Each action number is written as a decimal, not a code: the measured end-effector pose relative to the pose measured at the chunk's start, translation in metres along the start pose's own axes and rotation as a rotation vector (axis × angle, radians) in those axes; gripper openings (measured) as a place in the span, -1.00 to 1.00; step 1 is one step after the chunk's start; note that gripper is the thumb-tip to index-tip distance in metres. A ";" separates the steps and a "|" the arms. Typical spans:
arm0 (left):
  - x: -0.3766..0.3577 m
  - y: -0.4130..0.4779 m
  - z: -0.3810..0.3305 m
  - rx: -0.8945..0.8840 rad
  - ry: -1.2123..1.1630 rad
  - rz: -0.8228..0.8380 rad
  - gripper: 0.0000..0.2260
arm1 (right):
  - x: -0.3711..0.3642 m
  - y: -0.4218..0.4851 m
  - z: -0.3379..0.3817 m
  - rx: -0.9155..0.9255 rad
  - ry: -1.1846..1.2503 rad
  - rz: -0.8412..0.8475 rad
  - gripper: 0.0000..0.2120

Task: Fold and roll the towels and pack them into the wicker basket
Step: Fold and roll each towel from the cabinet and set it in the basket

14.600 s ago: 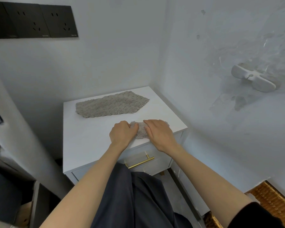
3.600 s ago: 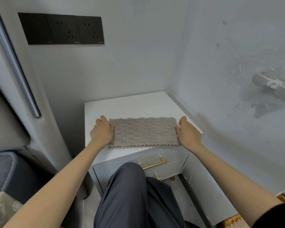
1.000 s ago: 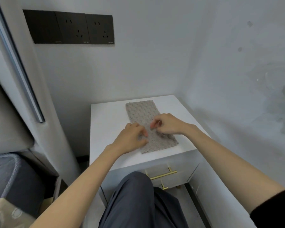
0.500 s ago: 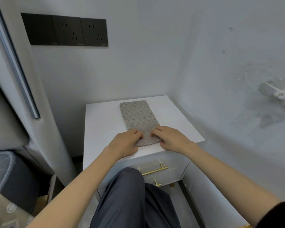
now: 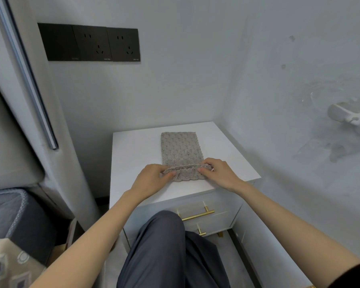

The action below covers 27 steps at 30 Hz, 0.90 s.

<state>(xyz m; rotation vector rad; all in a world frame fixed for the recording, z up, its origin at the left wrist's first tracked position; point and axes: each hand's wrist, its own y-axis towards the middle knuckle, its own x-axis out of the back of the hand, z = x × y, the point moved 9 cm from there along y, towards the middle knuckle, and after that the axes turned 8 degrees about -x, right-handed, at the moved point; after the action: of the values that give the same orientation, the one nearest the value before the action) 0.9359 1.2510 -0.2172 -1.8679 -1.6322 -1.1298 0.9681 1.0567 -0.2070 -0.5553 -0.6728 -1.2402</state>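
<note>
Both left hand (image 5: 152, 180) and right hand (image 5: 220, 173) pinch towel (image 5: 180, 148).

Through my remote feed I saw soft, cool, even light on the white cabinet top (image 5: 133, 146), faint shadow beneath its front lip, wide-angle bowing of the grey strip (image 5: 25, 69) at left, and softened detail toward the corners.

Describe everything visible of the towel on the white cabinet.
The towel is grey-beige, with a scalloped knit-like texture, folded into a narrow strip on the white cabinet top, running away from the person. Its near end is curled into a small roll, which the left hand and right hand pinch at either side.
</note>
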 end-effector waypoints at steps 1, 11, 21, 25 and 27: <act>0.000 0.001 0.005 0.031 -0.017 -0.012 -0.62 | 0.000 0.001 -0.002 -0.019 0.006 -0.013 -0.82; 0.001 0.001 0.032 0.251 0.013 -0.126 -0.43 | 0.003 -0.002 -0.014 -0.193 -0.213 -0.300 -0.76; 0.002 0.002 0.028 0.298 0.062 -0.110 -0.45 | -0.047 -0.041 0.076 0.470 -0.441 -0.389 -0.72; 0.004 0.002 0.028 0.313 0.078 -0.118 -0.47 | -0.066 -0.036 0.059 0.416 -0.511 -0.283 -0.64; 0.003 0.001 0.029 0.324 0.087 -0.124 -0.48 | -0.067 -0.031 0.044 0.369 -0.555 -0.191 -0.59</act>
<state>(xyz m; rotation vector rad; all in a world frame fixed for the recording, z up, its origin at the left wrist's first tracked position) 0.9460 1.2748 -0.2315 -1.5123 -1.7800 -0.9140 0.9190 1.1245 -0.2250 -0.5346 -1.4179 -1.1006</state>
